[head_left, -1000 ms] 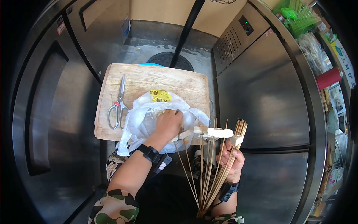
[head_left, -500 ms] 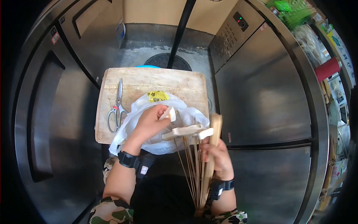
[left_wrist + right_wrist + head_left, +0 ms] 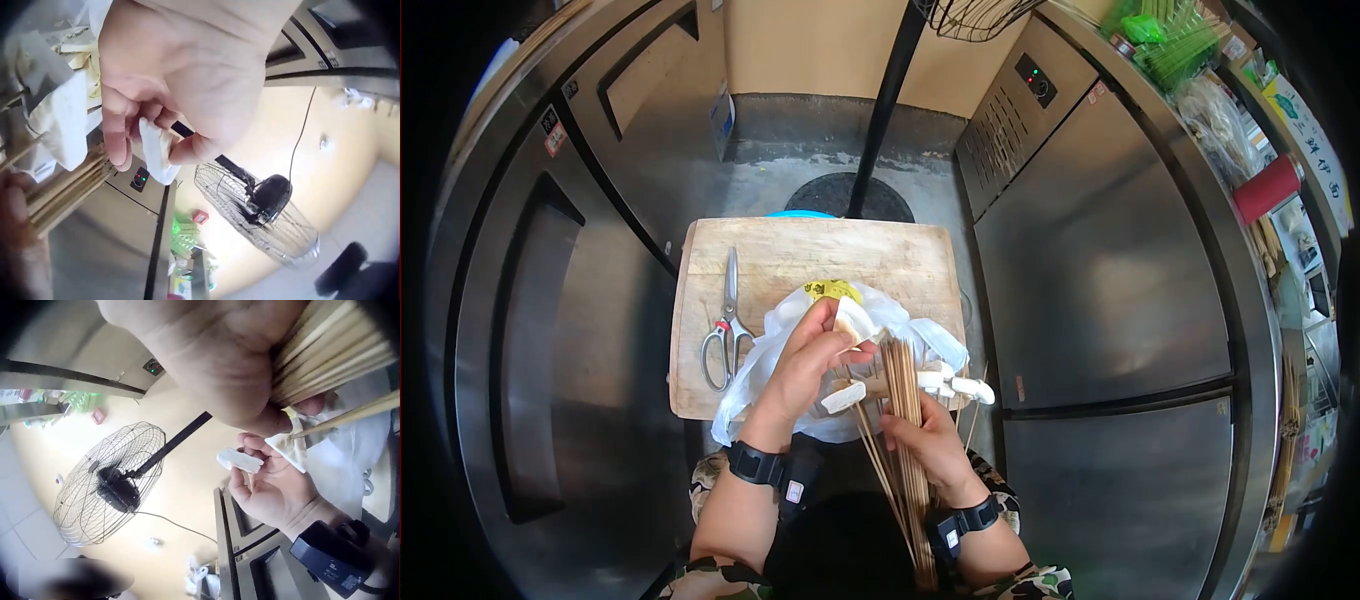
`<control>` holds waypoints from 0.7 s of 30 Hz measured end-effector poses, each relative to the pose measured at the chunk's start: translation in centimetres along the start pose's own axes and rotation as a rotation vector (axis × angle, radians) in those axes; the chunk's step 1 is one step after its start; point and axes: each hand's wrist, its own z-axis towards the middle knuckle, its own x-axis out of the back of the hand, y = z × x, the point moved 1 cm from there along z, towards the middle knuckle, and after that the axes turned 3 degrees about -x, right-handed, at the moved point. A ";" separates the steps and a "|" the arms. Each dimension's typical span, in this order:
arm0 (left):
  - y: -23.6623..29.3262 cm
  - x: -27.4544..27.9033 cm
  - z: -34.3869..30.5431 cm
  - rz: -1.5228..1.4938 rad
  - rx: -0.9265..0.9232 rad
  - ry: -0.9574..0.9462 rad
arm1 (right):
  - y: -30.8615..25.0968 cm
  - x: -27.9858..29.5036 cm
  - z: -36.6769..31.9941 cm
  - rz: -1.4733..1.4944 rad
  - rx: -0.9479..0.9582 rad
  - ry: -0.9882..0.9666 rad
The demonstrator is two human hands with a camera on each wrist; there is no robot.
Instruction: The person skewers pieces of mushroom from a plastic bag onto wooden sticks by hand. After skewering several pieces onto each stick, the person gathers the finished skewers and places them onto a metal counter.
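Note:
My left hand (image 3: 798, 365) pinches a flat white tofu-like slice (image 3: 854, 320) between thumb and fingers, above a white plastic bag (image 3: 745, 403). The slice (image 3: 156, 152) shows a pale brownish side in the left wrist view. My right hand (image 3: 937, 447) grips a thick bundle of bamboo skewers (image 3: 905, 400), its upper ends close to the held slice. Several skewers fan out from the bundle with similar white pieces (image 3: 843, 397) on their upper ends, to either side of it. In the right wrist view the bundle (image 3: 331, 356) crosses beside my palm.
The bag lies on a wooden board (image 3: 800, 245), with scissors (image 3: 728, 325) to its left. Steel cabinets (image 3: 1090, 260) stand on both sides. Beyond the board rise a black pole (image 3: 885, 110) and a fan (image 3: 119, 481). Packed goods line the right-hand shelf.
My left hand has come up out of the bag with a white slice. My right hand has moved left with the skewer bundle, bringing it beside the left hand.

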 end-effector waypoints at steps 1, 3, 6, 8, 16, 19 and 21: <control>0.0 0.1 0.0 -0.026 -0.008 0.012 | -0.2 0.1 -0.1 0.031 -0.017 0.016; -0.1 0.1 0.2 -0.081 -0.025 0.034 | -0.4 0.4 -0.2 0.093 -0.050 0.048; -0.8 -0.1 0.2 -0.033 0.022 0.060 | -1.1 1.0 -0.6 0.203 -0.098 -0.014; -0.9 -0.3 0.2 0.008 -0.008 0.056 | -0.8 1.2 -0.2 0.162 -0.045 -0.040; -0.6 -0.8 0.3 0.177 -0.457 0.140 | 1.5 0.2 1.2 -0.016 0.012 -0.082; -0.2 -2.1 -0.5 0.063 -0.318 0.104 | 1.6 -0.4 1.3 -0.046 0.044 -0.050; -0.8 -2.6 -0.8 0.146 -0.258 0.115 | 1.4 0.0 1.2 -0.036 0.049 -0.019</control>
